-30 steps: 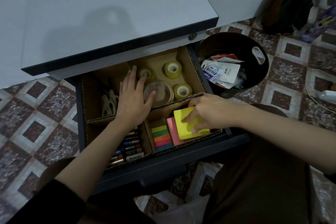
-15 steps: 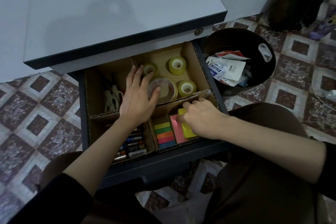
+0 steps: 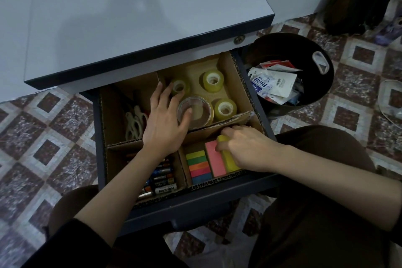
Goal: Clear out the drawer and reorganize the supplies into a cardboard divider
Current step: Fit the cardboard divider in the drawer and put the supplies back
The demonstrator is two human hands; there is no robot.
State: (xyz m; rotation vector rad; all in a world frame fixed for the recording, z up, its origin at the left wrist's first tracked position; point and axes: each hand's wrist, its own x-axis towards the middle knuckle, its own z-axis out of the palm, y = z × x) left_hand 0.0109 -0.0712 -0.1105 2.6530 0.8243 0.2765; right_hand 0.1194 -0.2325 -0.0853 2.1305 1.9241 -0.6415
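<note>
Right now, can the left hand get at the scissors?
Probably yes: the scissors lie uncovered in the back-left compartment, just beside the left hand, which only rests open against the clear tape.

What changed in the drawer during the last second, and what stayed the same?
The right hand lowered the yellow sticky-note pad from above the cardboard divider down into the front-right compartment, beside the pink pad, and still grips it. The left hand stayed resting on the clear tape roll; the yellow tape rolls and scissors did not move.
</note>
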